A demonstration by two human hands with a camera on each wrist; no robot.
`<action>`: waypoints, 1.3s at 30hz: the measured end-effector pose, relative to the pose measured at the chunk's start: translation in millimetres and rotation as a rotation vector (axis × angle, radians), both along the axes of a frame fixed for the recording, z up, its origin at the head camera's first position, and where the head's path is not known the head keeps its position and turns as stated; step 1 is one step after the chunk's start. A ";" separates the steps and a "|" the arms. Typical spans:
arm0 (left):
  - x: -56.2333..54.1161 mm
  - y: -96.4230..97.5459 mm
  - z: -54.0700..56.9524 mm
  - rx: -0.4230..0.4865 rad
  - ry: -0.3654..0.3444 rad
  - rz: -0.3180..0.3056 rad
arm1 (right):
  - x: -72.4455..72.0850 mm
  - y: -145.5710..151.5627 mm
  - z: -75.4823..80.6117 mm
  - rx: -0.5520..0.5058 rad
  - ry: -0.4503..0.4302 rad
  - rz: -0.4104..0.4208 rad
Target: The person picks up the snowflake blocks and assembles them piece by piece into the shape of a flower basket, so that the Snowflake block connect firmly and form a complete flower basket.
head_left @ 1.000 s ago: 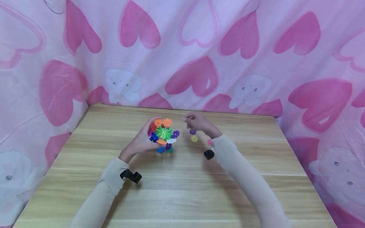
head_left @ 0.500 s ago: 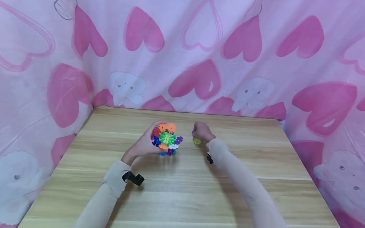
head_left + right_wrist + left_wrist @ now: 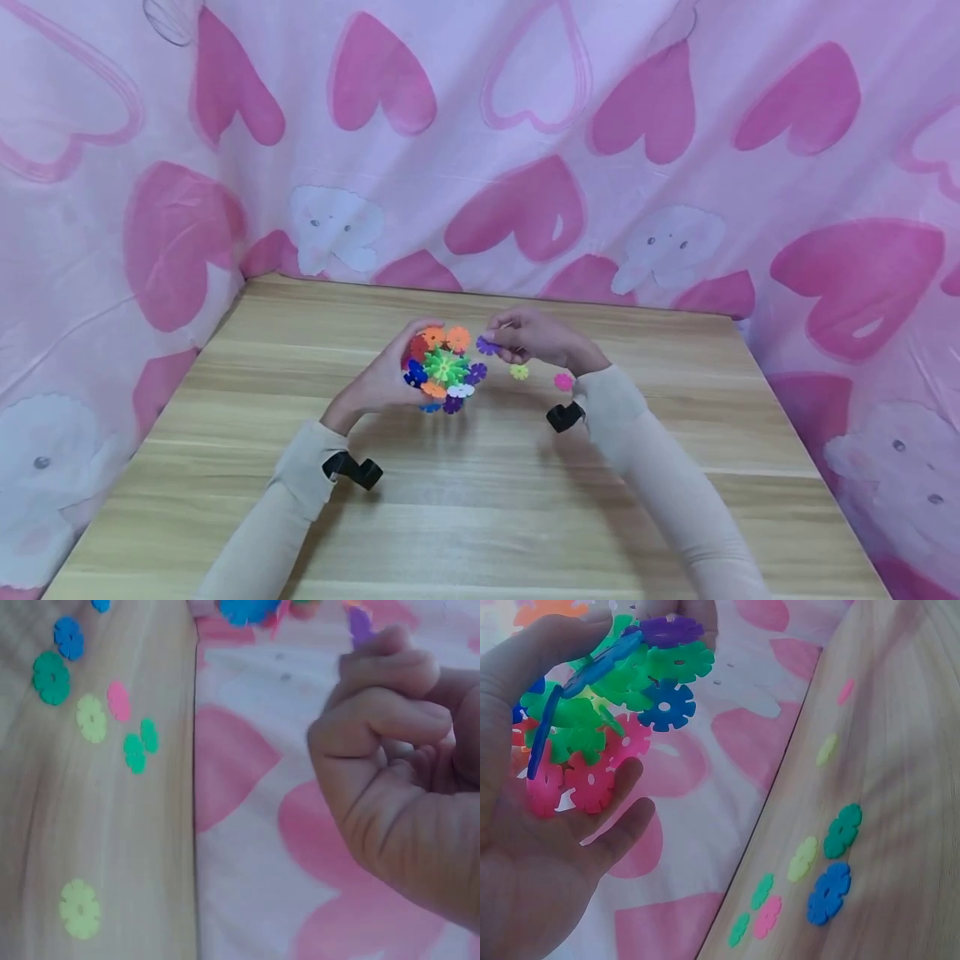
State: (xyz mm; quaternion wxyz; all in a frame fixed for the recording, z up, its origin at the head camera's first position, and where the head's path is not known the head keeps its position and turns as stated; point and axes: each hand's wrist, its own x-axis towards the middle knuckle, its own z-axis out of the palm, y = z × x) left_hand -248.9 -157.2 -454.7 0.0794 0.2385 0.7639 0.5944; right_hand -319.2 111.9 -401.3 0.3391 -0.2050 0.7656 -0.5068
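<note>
My left hand (image 3: 386, 375) grips a cluster of interlocked plastic flower discs (image 3: 446, 367) in many colours, held above the table. In the left wrist view, the thumb lies along the cluster's near side, over green, blue and pink discs (image 3: 590, 782). Just right of the cluster, my right hand (image 3: 542, 337) pinches a purple flower disc (image 3: 487, 345) between thumb and fingers. A small gap separates this disc from the cluster. The right wrist view shows the purple disc (image 3: 361, 626) partly hidden behind the curled fingers.
On the wooden table (image 3: 480, 517), a yellow disc (image 3: 519, 372) and a pink disc (image 3: 562, 382) lie under the right hand. Several loose discs, among them a blue one (image 3: 829, 894) and a green one (image 3: 843, 831), show in the wrist views. A pink heart-patterned curtain (image 3: 420, 183) surrounds the table.
My right hand reached down to the purple disc on the table, pinched it, and has lifted it leftward to the cluster. The left hand still holds the cluster in nearly the same place.
</note>
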 end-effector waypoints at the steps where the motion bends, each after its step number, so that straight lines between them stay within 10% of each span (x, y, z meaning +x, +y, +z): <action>1: 0.1 0.3 0.4 0.010 0.001 -0.006 | 3.1 -1.6 4.9 0.011 0.009 0.030; 39: -2.1 11.7 0.1 0.026 0.002 -0.034 | 15.5 -12.0 -6.7 0.014 0.145 0.018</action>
